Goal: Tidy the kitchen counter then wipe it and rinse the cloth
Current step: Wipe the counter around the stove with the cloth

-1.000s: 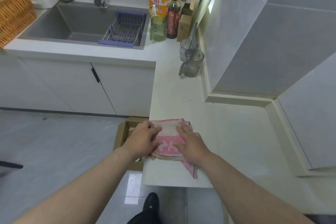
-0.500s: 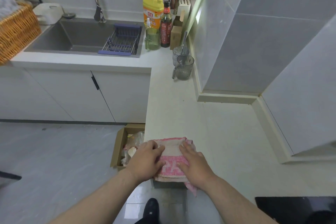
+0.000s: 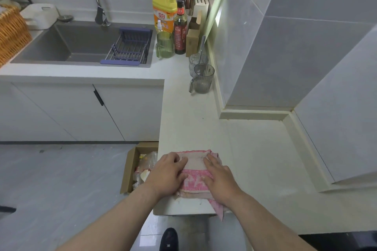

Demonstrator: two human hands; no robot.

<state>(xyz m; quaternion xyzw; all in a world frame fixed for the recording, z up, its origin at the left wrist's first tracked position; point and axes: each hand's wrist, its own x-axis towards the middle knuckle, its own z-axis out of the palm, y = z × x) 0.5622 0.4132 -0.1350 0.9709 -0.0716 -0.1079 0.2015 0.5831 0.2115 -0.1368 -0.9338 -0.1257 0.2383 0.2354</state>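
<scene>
A folded pink cloth (image 3: 195,173) is pressed flat on the near edge of the table (image 3: 255,159) by the left hand (image 3: 166,175) and right hand (image 3: 220,177), fingers (image 3: 208,159) straight, nothing gripped. A sink (image 3: 67,45) is seen far left.

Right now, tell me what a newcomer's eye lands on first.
The left hand and right hand press flat on a pink cloth at the near edge of the counter. Far back, a yellow detergent bottle stands right of the sink. A cardboard box sits on the floor below.
</scene>
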